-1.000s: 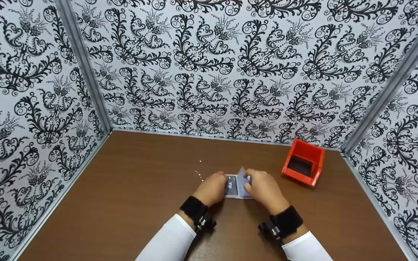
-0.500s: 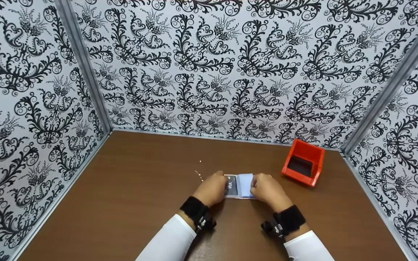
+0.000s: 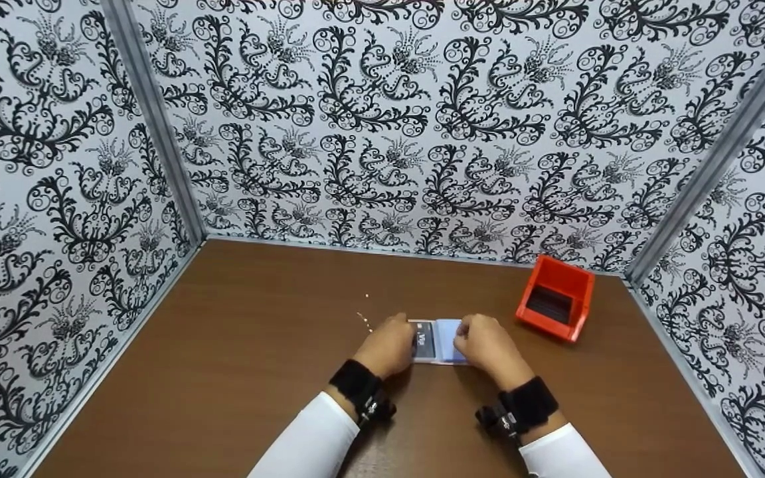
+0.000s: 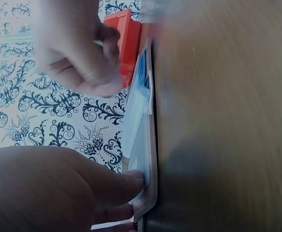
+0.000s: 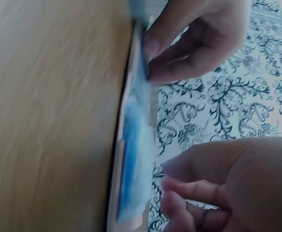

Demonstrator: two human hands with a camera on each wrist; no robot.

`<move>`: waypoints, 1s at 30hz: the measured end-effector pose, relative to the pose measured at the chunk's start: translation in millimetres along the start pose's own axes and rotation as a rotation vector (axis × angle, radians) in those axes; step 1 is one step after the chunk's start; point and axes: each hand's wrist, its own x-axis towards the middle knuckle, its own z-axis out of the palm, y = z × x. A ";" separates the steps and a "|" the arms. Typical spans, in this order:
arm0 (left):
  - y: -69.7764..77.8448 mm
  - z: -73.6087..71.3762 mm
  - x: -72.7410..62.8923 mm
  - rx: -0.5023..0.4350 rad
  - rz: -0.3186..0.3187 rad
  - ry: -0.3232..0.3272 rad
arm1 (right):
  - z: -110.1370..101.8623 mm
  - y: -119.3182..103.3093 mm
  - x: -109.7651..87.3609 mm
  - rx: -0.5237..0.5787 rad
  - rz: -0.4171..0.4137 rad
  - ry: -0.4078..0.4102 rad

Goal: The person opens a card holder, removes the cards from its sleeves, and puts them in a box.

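Observation:
An open card holder (image 3: 437, 359) lies on the brown table, a dark card (image 3: 425, 340) lettered "Vip" in its left side. Clear bluish plastic sleeves (image 3: 447, 340) lie over its right side, seen edge-on in the left wrist view as a stack of sleeves (image 4: 140, 92). My left hand (image 3: 388, 345) pinches the holder's left edge, thumb on top of the card. Above the sleeves, my right hand (image 3: 489, 344) hovers with its fingers loosely bent; in the right wrist view a gap shows between these fingers (image 5: 175, 198) and the sleeves.
A red plastic bin (image 3: 555, 299) with a dark inside bottom stands at the back right of the table. Several tiny pale bits (image 3: 364, 321) lie beyond my left hand. Patterned panels (image 3: 382, 133) wall the table at the back and both sides.
One second ago my right hand held a sleeve raised upright; by half a second ago it lay flat to the right. Since then the right hand has shifted slightly left. The left hand stays put.

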 end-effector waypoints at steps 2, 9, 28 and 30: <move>0.0 0.1 0.2 0.006 0.004 0.003 | 2.9 -3.1 0.8 0.093 -0.050 0.014; -1.1 -2.5 0.2 0.040 0.052 0.010 | 16.8 -0.8 3.2 0.287 -0.072 -0.069; 1.2 2.0 1.0 0.038 0.098 0.007 | 27.0 3.8 10.0 0.443 0.089 -0.006; 1.7 1.4 1.2 0.033 0.098 0.004 | 28.0 3.7 10.2 0.447 0.088 -0.002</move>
